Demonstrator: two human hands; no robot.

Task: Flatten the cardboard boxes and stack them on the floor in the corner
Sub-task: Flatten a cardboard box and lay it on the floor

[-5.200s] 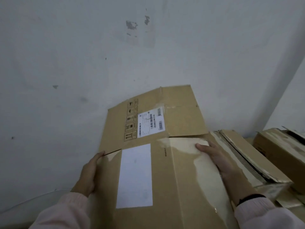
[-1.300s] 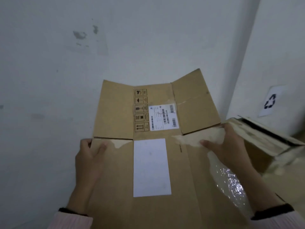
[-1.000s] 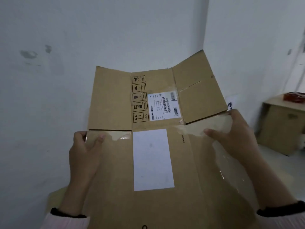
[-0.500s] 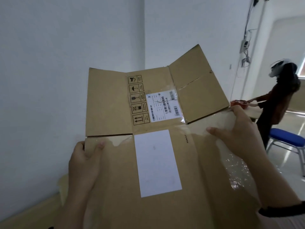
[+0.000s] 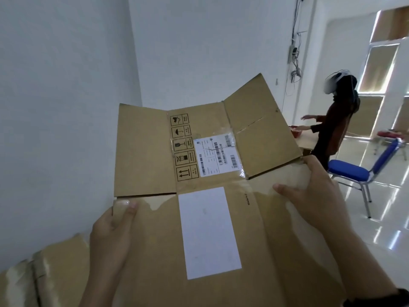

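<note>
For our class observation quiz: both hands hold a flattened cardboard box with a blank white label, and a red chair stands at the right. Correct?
Not quite. In the head view the chair is blue, not red. Both the left hand and right hand do hold the flattened cardboard box with its blank white label.

A flattened brown cardboard box [image 5: 221, 218] is held up in the air, tilted away from the viewer, with its flaps spread open at the top. A blank white label sits on its near panel, a barcode shipping label and printed handling symbols above it. More flattened cardboard [image 5: 44, 273] lies low at the left, beside the wall.
</note>
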